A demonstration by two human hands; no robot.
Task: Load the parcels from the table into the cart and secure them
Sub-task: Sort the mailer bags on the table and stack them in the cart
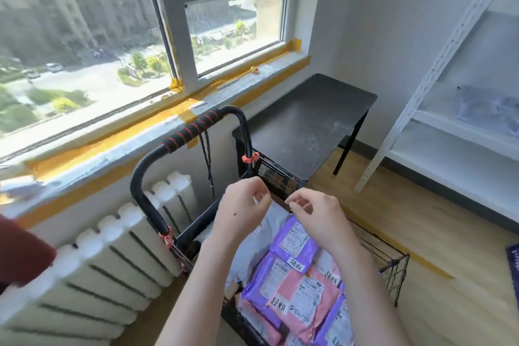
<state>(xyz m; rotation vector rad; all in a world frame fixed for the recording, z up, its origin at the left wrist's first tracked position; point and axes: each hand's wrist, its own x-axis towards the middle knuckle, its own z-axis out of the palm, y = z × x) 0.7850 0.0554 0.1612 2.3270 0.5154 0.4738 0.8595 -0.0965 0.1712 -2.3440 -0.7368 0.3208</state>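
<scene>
The purple and pink parcels [295,284] are lying piled up inside the black wire cart [393,261], which is standing on the floor just beside the dark desk [309,121] and the white radiator [98,261]. The left hand [244,205] and the right hand [317,213] are hovering close together over the parcels, near the cart's handle [193,129]. These hands are curling their fingers toward their thumbs, but it is too blurry to tell if they are holding anything, and a thin black cord [207,160] is hanging from the handle.
</scene>
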